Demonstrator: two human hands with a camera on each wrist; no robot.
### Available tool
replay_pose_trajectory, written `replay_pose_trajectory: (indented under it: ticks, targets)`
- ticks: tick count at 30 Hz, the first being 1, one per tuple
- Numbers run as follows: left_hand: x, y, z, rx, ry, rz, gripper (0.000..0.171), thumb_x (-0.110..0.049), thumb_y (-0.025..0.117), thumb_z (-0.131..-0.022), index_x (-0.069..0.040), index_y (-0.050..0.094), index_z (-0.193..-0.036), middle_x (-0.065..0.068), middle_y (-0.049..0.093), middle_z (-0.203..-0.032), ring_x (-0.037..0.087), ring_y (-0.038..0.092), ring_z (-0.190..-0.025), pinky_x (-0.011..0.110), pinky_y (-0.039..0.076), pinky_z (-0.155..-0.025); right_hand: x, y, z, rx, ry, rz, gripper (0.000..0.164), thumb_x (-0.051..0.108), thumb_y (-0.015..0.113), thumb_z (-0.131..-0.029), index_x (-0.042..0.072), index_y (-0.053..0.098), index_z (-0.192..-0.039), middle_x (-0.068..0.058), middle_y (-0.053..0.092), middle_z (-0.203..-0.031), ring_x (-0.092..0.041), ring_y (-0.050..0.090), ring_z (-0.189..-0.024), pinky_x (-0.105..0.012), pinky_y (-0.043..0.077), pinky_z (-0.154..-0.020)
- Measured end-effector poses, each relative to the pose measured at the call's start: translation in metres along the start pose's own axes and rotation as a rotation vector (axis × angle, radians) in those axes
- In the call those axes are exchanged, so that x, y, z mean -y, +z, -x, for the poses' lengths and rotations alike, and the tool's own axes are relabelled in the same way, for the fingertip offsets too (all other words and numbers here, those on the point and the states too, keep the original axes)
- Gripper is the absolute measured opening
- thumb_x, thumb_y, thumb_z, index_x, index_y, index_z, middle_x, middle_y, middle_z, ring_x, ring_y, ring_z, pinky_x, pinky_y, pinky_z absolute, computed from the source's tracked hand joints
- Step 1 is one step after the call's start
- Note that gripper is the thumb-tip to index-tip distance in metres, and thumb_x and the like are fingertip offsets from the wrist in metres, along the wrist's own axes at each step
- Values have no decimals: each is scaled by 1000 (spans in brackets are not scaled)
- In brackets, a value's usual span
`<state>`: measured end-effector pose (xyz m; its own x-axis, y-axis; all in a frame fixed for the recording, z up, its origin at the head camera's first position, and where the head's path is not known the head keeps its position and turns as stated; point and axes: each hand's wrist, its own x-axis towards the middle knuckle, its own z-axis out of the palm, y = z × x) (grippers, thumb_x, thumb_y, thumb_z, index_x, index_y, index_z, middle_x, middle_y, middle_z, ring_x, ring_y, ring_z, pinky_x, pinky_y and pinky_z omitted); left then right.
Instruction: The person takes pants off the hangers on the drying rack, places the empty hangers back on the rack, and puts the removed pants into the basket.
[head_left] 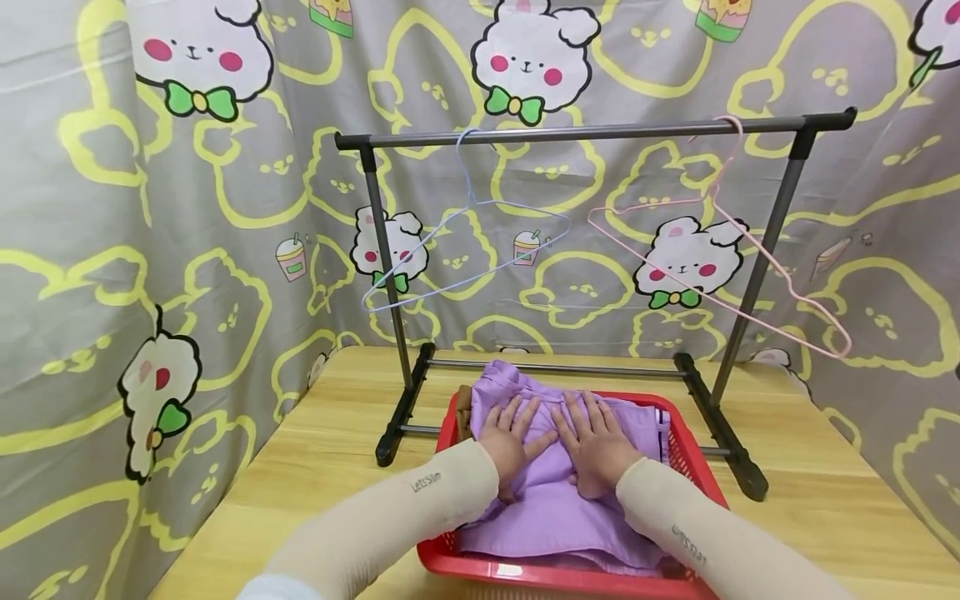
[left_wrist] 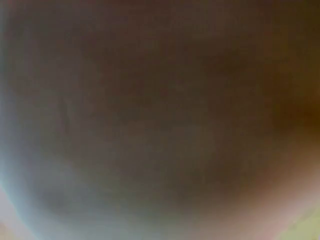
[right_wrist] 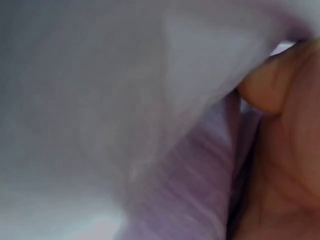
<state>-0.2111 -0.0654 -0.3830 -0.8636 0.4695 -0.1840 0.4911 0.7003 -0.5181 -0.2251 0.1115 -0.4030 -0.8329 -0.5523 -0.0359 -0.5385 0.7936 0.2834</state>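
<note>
A purple garment (head_left: 555, 521) lies bunched in a red plastic basket (head_left: 517, 572). My left hand (head_left: 510, 446) rests flat on the cloth, fingers spread and pointing away from me. Beside it, my right hand (head_left: 597, 454) presses on the same garment with its fingers extended. Close up in the right wrist view, purple cloth (right_wrist: 185, 185) folds near the thumb and palm (right_wrist: 280, 150). The left wrist view is dark and blurred. At the basket's far left corner, a bit of brown cloth (head_left: 463, 410) shows beside the purple one.
Behind the basket stands a dark metal rack (head_left: 600, 132) on a wooden table (head_left: 315, 475). From its bar hang a blue hanger (head_left: 471, 204) and a pink hanger (head_left: 712, 196), both bare. A patterned curtain (head_left: 450, 67) encloses the table at the back and sides.
</note>
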Motion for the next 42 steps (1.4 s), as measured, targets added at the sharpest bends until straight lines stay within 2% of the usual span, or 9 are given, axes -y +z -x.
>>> replay_pose_trajectory:
  ticks: [3, 10, 15, 19, 22, 25, 32, 38, 42]
  targets:
    - [-2, 0, -1, -7, -1, 2, 110, -71, 73, -66, -45, 10, -153, 9, 2, -161, 31, 10, -146, 44, 20, -114, 0, 1, 3, -12, 16, -16, 91, 45, 68, -82, -1, 28, -149, -28, 18, -154, -51, 12, -139, -59, 15, -112]
    - [8, 5, -2, -75, 60, 66, 115, -70, 78, -61, -41, 16, -154, 13, 8, -160, 34, 14, -145, 45, 24, -113, -7, 0, 1, -62, -59, -81, 93, 40, 71, -81, -4, 26, -149, -30, 18, -153, -53, 14, -138, -60, 13, -111]
    - [18, 4, -7, -114, 115, 259, 113, -54, 86, -60, -36, 25, -153, 15, 9, -160, 36, 13, -144, 47, 21, -114, -20, -3, 0, -121, -101, -167, 94, 38, 74, -81, -3, 26, -149, -30, 20, -153, -52, 17, -138, -61, 15, -111]
    - [20, 0, -4, -109, 124, 391, 99, -45, 86, -67, -32, 35, -150, 16, 18, -158, 36, 19, -143, 47, 24, -113, -27, -8, 7, -136, -126, -217, 90, 37, 75, -81, -1, 30, -149, -29, 21, -153, -51, 18, -138, -62, 17, -110]
    - [19, -3, 2, -63, 116, 459, 90, -41, 84, -73, -32, 38, -149, 15, 20, -158, 34, 20, -143, 46, 27, -112, -24, -12, 17, -108, -139, -217, 85, 34, 74, -82, 0, 33, -148, -27, 21, -154, -49, 19, -139, -61, 19, -110]
    - [18, -4, 7, 0, 102, 491, 87, -40, 82, -75, -36, 36, -149, 11, 16, -159, 31, 16, -145, 46, 26, -112, -18, -14, 24, -53, -139, -202, 81, 32, 72, -84, 1, 34, -148, -25, 21, -155, -47, 18, -140, -59, 19, -111]
    - [19, -5, 11, 131, 70, 451, 87, -45, 77, -79, -41, 28, -151, 5, 8, -161, 25, 13, -146, 42, 28, -112, -5, -16, 22, 42, -116, -164, 76, 28, 67, -84, 1, 36, -147, -23, 23, -155, -43, 17, -142, -55, 18, -113]
    - [22, -7, 3, 195, 140, 404, 84, -48, 76, -79, -40, 31, -150, 6, 15, -160, 22, 23, -143, 33, 39, -103, 1, -15, 15, 162, -65, -176, 70, 24, 64, -84, 5, 39, -147, -17, 24, -156, -37, 15, -144, -50, 17, -114]
    - [25, -5, -4, 276, 214, 448, 85, -44, 75, -81, -35, 29, -152, 9, 16, -159, 19, 30, -138, 27, 36, -103, 2, -5, 5, 254, -36, -168, 71, 24, 62, -83, 9, 39, -148, -13, 22, -158, -33, 13, -145, -46, 14, -116]
